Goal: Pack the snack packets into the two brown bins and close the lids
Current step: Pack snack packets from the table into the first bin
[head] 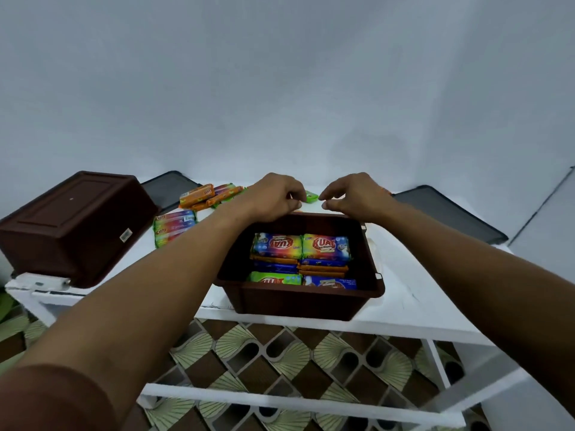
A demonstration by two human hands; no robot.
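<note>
Left hand (273, 194), right hand (354, 194) (both curled)

Bare table (404, 275) right of bin (298, 300)

Single head-worn view, wide-angle, aimed forward and down along both forearms. Close over the near edge of the white table (404, 275), looking into the open brown bin (305, 303) just below centre, with left hand (273, 197) and right hand (354, 197) at mid-frame beyond it. Pale wall (280, 73) across the upper half; patterned floor (280, 353) through the table frame at the bottom.
</note>
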